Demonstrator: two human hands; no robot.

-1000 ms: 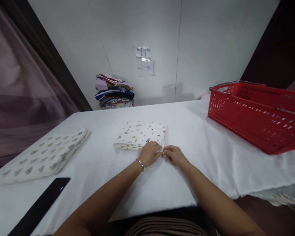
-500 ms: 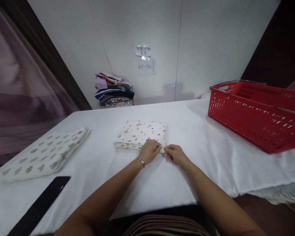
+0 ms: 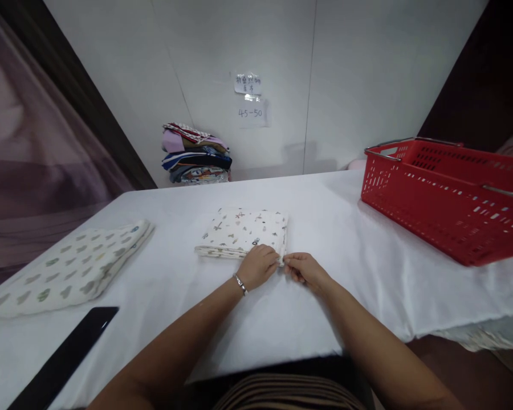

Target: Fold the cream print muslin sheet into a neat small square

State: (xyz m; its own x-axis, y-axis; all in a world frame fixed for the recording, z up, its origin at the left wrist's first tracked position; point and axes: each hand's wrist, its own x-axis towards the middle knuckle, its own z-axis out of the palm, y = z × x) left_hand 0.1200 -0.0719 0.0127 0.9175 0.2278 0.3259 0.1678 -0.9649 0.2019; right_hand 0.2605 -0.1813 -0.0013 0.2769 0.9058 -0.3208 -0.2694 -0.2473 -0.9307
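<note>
A folded white cloth (image 3: 243, 226) with small printed motifs lies flat in the middle of the table, its stacked layers showing along the near edge. My left hand (image 3: 259, 266), with a silver bracelet at the wrist, rests on the near right part of that edge, fingers curled and closed on the fabric. At the cloth's near right corner, my right hand (image 3: 306, 270) pinches the edge between thumb and forefinger. The fingertips of both hands are close together, and the corner itself is partly hidden by them.
A second folded cloth (image 3: 74, 265) with grey-green shapes lies at the left, beside a long black flat object (image 3: 68, 353). To the right stands a red perforated basket (image 3: 431, 208) with metal handles. Behind the white-covered table (image 3: 333, 228) is a pile of folded fabrics (image 3: 196, 156).
My left hand has shifted very slightly left along the cloth's edge. My right hand keeps its pinch at the corner, and the view has moved a little.
</note>
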